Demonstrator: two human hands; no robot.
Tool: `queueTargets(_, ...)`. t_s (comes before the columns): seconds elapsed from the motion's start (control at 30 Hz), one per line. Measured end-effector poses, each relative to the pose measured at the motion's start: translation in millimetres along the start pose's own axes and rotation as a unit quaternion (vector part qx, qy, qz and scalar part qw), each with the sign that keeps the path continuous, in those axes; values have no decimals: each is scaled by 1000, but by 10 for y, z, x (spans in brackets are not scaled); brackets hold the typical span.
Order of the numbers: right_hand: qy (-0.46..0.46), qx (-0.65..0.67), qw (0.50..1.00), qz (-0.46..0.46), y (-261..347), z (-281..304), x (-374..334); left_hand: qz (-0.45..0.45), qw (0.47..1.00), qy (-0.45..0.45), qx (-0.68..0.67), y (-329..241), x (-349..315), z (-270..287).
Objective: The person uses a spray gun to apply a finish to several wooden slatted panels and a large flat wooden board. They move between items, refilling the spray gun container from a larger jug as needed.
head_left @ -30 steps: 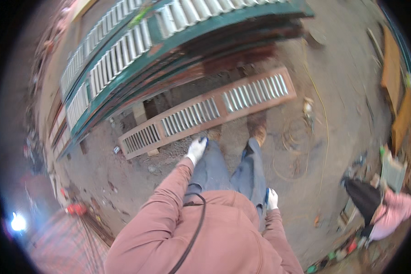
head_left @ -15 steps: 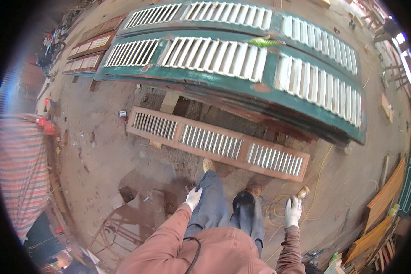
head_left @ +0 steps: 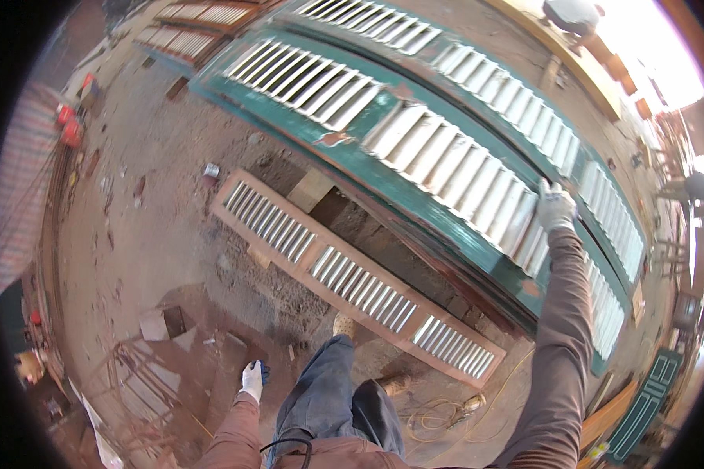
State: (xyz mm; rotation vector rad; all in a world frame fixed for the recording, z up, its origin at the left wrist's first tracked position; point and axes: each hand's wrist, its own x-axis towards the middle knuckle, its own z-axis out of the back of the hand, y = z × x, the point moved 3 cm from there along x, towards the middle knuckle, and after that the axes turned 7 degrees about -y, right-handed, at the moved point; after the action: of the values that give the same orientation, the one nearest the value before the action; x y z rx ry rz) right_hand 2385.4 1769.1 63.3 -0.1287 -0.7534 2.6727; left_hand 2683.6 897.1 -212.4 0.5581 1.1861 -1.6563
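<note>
My right hand (head_left: 557, 209), in a white glove, reaches over the upper green louvered shutter (head_left: 360, 141) with pale slats. Its fingers bend down at the shutter's far edge, near a gap beside a second green louvered shutter (head_left: 477, 66). What lies under those fingers is hidden. Low on the left, my left hand (head_left: 253, 380) hangs above the ground in a white glove with blue on it. Its fingers are loosely extended and hold nothing. A brown louvered panel (head_left: 360, 273) lies in front of my feet, beside the stack of green shutters.
A yellow cord (head_left: 438, 414) lies coiled near my feet, with a small tool-like object (head_left: 474, 402) beside it. Brown louvered panels (head_left: 203, 14) lie at the far left. Boards (head_left: 606, 418) and a green panel (head_left: 645, 406) stand at right. A person (head_left: 575, 16) is at the far side.
My right hand has risen from beside my leg onto the green shutter. The green object seen there earlier no longer shows. My left hand has moved away from my leg; the view has turned.
</note>
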Motion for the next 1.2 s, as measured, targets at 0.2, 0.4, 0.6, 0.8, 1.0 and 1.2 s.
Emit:
queueTargets(0.2,-204,46,969,135,-665,-530,160,-64,959,-43,274,975,158,479)
queueTargets(0.4,-25,-271,960,60,-885,-908,1408,99,984,-40,142,845,-469,-150)
queueTargets(0.6,-123,176,977,-7,-1517,-1524,1380,33,989,56,136,802,571,-1241)
queueTargets(0.8,-120,423,897,-45,-211,-1123,-1176,2,992,31,124,1048,1608,-2048)
queueTargets(1.0,193,358,882,236,2450,-2252,-4122,31,991,-86,-99,851,3252,-3209)
queueTargets(1.2,189,334,910,154,4507,-4868,-3062,95,951,-31,-292,600,4392,-3906)
